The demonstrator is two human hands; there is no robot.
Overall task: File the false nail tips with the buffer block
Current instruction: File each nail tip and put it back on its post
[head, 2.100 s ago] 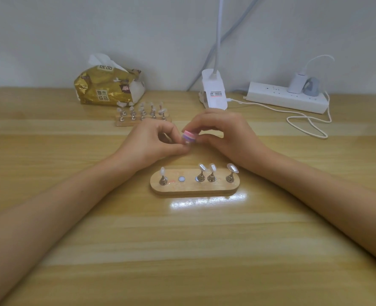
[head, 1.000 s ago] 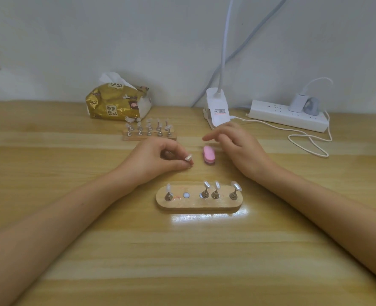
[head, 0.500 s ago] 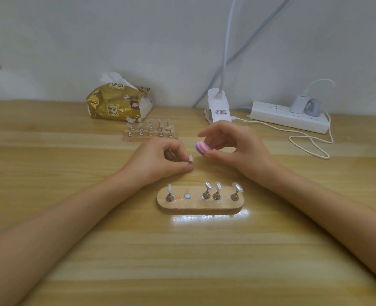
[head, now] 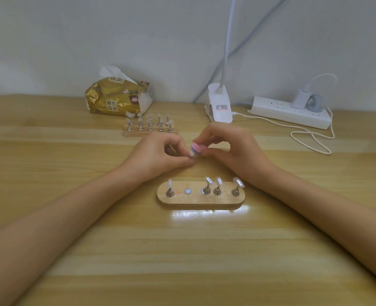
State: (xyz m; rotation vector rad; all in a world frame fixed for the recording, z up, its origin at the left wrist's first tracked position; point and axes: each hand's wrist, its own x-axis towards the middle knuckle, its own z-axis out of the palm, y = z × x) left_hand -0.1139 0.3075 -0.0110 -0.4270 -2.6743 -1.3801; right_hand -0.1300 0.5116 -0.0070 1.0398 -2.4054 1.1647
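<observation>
left hand [head: 158,155]: fingers curled, thumb and forefinger pinching one tip [head: 191,154]; held above the counter [head: 182,250], mid-scene.
right hand [head: 231,151]: curled round the buffer [head: 197,148], thumb below, fingers on top.
buffer: pink, with a purple and white end; between the two hands, its left end at the pinched tip. Looks like it touches, but too small to be sure.
tip: pale, sticks out past the left thumb, just under the buffer end.
near stand [head: 200,200]: oval wood base, on the counter just in front of the hands. Four metal pegs, each with a clear nail [head: 238,182] on top: one at the left, three at the right.
open spot [head: 187,191]: round white disc on the near stand, between the left peg and the right three, no peg on it.
far stand [head: 150,131]: behind the left hand, two rows of pegs with nails.
tissue pack [head: 116,98]: gold, at the wall behind the far stand.
lamp clip [head: 220,104]: white, behind the right hand.
power strip [head: 288,112]: far right, charger plugged in, white cord [head: 310,138] looped on the counter.
</observation>
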